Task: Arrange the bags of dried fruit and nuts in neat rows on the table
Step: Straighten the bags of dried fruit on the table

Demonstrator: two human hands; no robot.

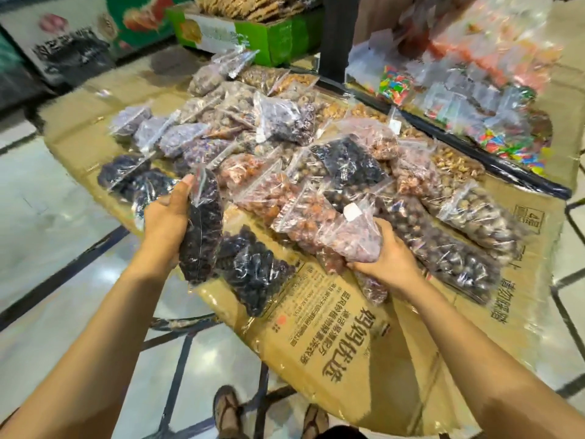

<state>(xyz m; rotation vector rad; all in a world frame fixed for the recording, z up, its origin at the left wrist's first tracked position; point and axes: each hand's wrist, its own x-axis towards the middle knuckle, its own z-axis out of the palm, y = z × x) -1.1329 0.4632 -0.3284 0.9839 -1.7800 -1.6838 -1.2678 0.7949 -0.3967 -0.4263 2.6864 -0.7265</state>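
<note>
the left hand (167,223) is clasped round a bag of dark fruit (202,229), holding it upright on its edge above the near left side of the cardboard (332,343) that covers the table; the palm lies flat against the bag's side and the fingers curl round behind it, so their tips are hidden; just beneath and to the right, a second dark bag (253,267) lies flat on the cardboard, touching the lifted one; behind them the heap of clear bags (285,160) spreads across the middle of the table, purple and black ones to the left, orange and brown ones overlapping toward the centre, lying at all angles rather than in rows; the right hand (389,258) grasps a bag of pinkish fruit (354,239) at the near edge of the heap, thumb over the top, fingers tucked under and out of sight; a white label (352,212) sits on that bag's upper corner, its print too small to read; just right of the hand lie long bags of brown nuts (459,258); further right and back, bags of coloured sweets (395,83) are blurred; a green box (253,36) at the far edge is cut off by the top of the view.
</note>
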